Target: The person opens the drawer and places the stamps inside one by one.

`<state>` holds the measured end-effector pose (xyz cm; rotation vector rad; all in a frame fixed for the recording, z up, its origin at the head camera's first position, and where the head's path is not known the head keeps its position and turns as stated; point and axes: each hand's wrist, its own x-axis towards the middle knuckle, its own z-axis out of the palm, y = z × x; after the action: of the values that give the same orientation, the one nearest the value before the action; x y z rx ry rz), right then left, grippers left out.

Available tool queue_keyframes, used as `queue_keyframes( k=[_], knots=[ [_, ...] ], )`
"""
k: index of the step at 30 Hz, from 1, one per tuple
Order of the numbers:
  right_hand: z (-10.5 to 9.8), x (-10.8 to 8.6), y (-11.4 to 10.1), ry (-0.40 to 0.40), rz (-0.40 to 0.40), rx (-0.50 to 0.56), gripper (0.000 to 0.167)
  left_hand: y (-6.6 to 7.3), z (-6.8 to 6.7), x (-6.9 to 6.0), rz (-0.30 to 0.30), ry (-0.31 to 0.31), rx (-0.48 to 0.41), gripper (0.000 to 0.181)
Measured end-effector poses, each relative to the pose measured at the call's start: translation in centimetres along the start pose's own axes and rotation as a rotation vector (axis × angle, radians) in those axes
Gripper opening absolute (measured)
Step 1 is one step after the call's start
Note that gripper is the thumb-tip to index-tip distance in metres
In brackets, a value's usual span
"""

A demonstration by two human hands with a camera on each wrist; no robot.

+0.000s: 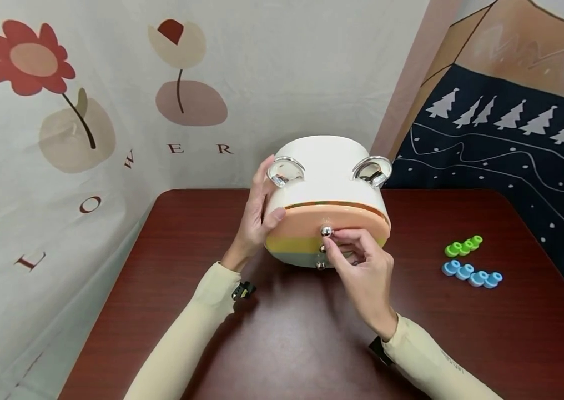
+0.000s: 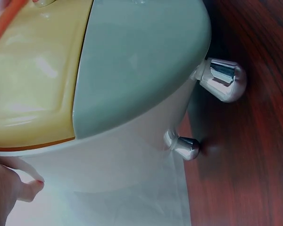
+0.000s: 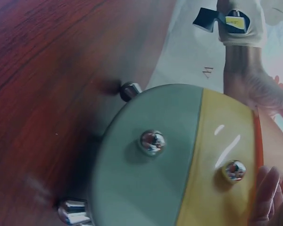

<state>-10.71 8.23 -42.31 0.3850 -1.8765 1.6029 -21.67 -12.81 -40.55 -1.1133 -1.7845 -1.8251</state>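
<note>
"Where is the drawer box point(image 1: 326, 189), and how do the hands lie?"

"Toward the worktop's point(image 1: 282, 344) far edge. The right hand point(image 1: 366, 272) has its grip pinching the top knob point(image 1: 326, 231); the left hand point(image 1: 256, 216) is spread against the box's side."

"What else is around, and how many?"

"Three drawers point(image 2: 141, 61), one knob each, and two silver ears point(image 1: 282, 176). Well apart, to the right: one green row point(image 1: 467, 246), one blue row point(image 1: 464, 272) of four pieces."

"Anything in the way?"

"In the head view, the right hand covers part of the drawer fronts."

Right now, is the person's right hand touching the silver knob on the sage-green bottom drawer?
Apart. The right wrist view shows the green drawer and yellow drawer between the right hand and that silver knob.
</note>
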Motion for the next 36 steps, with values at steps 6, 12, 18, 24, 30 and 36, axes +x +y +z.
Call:
queue_keyframes(
  k=[6,12,18,24,30,36],
  knots=[
    [0.5,0.1,0.9,0.001,0.039,-0.037,0.02,0.0,0.1,0.0,0.0,0.006,0.026,0.098],
    [0.3,-0.7,1.5,-0.023,0.056,-0.106,0.018,0.0,0.3,0.1,-0.004,0.011,0.033,0.1],
    [0.0,-1.9,2.4,-0.081,0.022,-0.226,0.021,-0.1,0.5,0.1,-0.001,0.029,0.059,0.097],
    [0.5,-2.3,2.7,-0.055,0.09,-0.148,0.019,-0.3,0.5,0.0,0.007,0.055,0.077,0.096],
    [1.5,-2.6,2.3,0.047,0.321,0.084,0.019,-0.4,0.5,0.1,0.015,0.044,0.071,0.096],
    [2.3,-2.6,1.7,0.125,0.469,0.25,0.019,-0.4,0.5,0.1,0.024,0.045,0.056,0.094]
  ],
)
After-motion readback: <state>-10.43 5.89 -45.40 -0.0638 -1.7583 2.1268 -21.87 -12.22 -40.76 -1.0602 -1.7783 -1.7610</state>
